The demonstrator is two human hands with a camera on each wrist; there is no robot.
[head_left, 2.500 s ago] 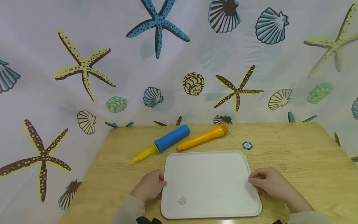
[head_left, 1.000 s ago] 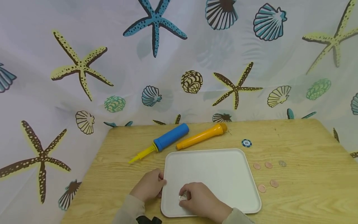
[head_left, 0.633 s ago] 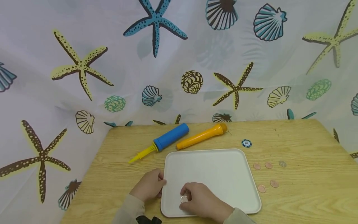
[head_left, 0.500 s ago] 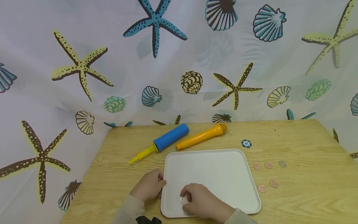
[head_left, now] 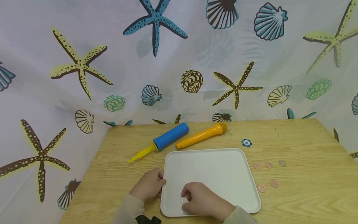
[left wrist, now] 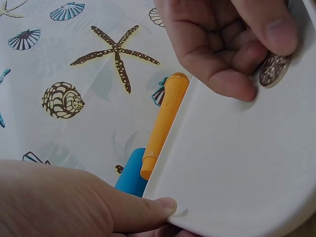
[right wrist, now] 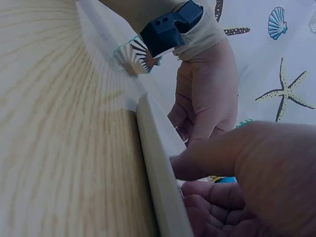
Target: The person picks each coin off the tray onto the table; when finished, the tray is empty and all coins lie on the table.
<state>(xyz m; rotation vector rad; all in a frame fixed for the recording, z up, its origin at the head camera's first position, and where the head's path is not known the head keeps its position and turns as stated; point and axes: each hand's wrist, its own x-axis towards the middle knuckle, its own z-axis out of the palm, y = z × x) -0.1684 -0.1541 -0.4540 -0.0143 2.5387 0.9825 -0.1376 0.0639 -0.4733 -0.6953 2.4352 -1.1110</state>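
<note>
The silver coin (head_left: 185, 200) lies near the front left corner of the white tray (head_left: 212, 168), pinched between the curled fingers of the right hand (head_left: 202, 200). The left hand (head_left: 148, 186) grips the tray's left rim, thumb on top. The tray rests on the wooden table (head_left: 307, 193), with loose copper coins (head_left: 265, 177) just beside its right edge.

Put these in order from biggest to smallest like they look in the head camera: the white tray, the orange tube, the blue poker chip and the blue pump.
1. White tray, by far the largest.
2. Blue pump with its yellow nozzle and orange tube: they look about alike, so no ranking between them.
3. Blue poker chip, the smallest.
</note>
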